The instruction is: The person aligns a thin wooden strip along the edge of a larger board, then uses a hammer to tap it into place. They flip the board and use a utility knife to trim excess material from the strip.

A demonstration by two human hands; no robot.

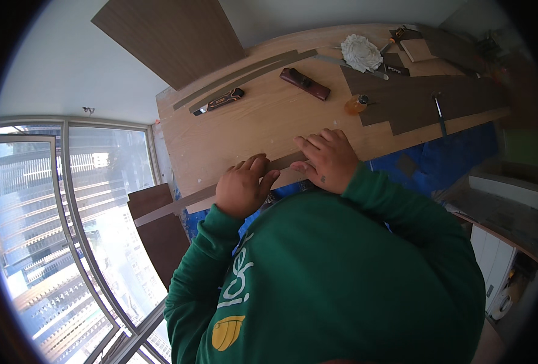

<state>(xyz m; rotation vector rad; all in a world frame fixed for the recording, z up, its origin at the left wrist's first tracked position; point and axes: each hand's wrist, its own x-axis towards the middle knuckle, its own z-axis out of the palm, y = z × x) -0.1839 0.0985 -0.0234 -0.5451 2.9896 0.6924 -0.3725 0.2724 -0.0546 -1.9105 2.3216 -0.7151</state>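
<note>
Brown and slender, a strip point(199, 198) lay along the counter's point(220, 136) near edge, its long axis following that edge and its left end jutting past the counter's left side, over a dark panel point(162, 242). Fingers bent, the left grip point(241, 185) rested over the strip, nearer the jutting end; the right grip point(329, 161) met it farther right along the counter. Whether either was clenched, I could not tell. Pale wood stretched across the counter's middle toward a cutter point(219, 101) and hand plane point(304, 84); a bottle point(356, 105) stood right of the counter's middle.
</note>
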